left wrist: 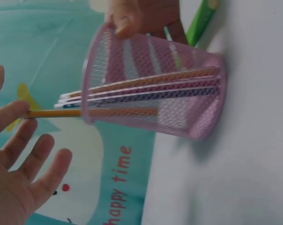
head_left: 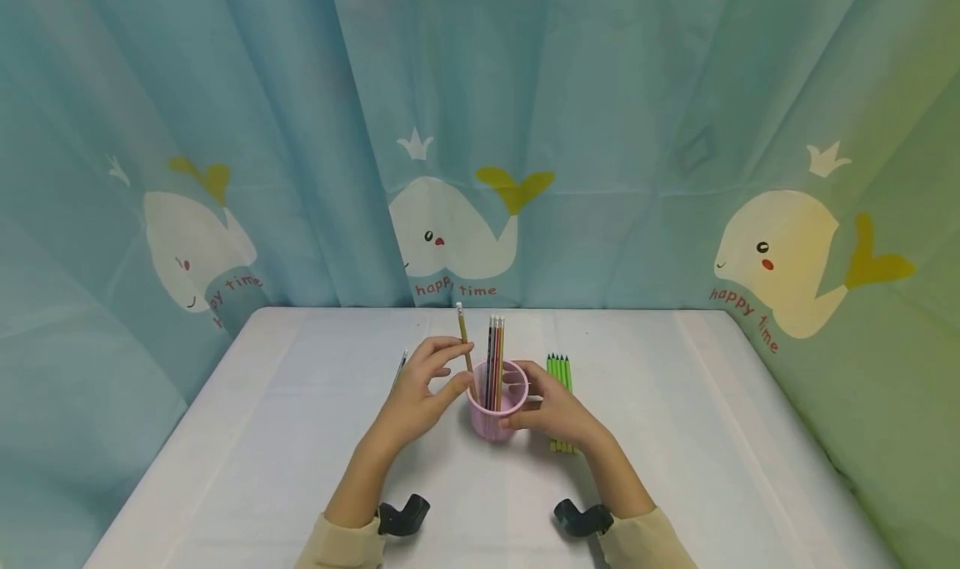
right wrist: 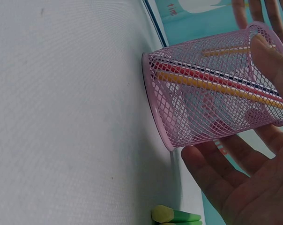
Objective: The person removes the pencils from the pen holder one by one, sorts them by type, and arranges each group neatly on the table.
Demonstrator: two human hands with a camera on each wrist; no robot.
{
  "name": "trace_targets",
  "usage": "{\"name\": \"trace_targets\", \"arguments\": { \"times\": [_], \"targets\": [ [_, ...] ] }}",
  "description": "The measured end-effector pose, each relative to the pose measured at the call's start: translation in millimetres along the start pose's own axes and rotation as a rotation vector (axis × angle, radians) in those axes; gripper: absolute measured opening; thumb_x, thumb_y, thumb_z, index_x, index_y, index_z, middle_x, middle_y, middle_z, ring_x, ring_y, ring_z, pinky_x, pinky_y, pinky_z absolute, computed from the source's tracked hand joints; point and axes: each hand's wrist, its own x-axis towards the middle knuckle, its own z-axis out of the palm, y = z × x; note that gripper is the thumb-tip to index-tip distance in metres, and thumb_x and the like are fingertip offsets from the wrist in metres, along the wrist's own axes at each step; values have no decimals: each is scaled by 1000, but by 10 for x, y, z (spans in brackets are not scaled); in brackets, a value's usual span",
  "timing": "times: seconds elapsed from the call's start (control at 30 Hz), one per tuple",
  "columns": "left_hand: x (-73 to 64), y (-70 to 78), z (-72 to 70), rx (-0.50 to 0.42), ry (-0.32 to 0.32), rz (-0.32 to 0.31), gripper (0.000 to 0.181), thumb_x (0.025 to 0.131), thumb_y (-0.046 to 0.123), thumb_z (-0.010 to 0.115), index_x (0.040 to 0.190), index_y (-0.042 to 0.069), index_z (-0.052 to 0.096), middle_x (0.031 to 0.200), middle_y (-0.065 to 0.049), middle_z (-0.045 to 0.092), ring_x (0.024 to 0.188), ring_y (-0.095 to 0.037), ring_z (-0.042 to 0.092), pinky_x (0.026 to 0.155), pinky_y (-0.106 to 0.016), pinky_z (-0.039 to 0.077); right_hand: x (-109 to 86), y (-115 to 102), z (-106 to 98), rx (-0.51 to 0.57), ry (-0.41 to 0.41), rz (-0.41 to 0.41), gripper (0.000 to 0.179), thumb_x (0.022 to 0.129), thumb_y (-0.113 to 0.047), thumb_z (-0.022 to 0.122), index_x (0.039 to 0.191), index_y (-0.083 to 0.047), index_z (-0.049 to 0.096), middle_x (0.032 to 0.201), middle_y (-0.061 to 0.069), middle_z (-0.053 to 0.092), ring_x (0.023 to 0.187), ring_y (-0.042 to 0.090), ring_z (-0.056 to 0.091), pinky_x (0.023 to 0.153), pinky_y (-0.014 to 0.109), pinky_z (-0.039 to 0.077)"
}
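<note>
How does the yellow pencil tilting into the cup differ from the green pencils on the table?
Colour: the yellow pencil is golden; the green pencils are bright green.
Pose: the yellow pencil tilts slightly, its lower end inside the pink mesh cup; the green pencils lie side by side on the table.
Hold: the yellow pencil is in the left grip; the green pencils are in neither grip.
Shared: all are slim, straight pencils.

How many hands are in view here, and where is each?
2: the left hand holds a thin yellow pencil partway inside the round pink mesh cup; the right hand grips the cup.
</note>
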Motion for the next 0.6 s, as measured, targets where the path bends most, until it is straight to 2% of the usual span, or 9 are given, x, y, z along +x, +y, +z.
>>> {"name": "trace_targets", "arguments": {
  "times": [0.23,0.37,0.6],
  "targets": [
    [11,79,-108,-43,55,45,38,95,17,69,133,16,63,132,0,55,125,-19,55,95,-36,55,4,-6,-3,-14,1,-9,80,74,-13,87,143,-10,46,140,15,54,128,39,53,101,47,51],
    [7,123,-153,-66,81,55,36,95,15,69,131,13,65,131,0,56,120,-19,59,94,-35,55,5,3,-1,-4,-2,-14,79,74,-11,87,143,-9,46,140,15,54,128,39,53,101,47,50],
    [14,154,-200,-64,118,92,37,92,5,69,128,10,65,129,-5,58,116,-23,61,91,-34,56,0,8,8,-8,5,-3,80,73,-12,88,142,-10,47,139,14,55,127,38,54,101,45,51]
  ]
}}
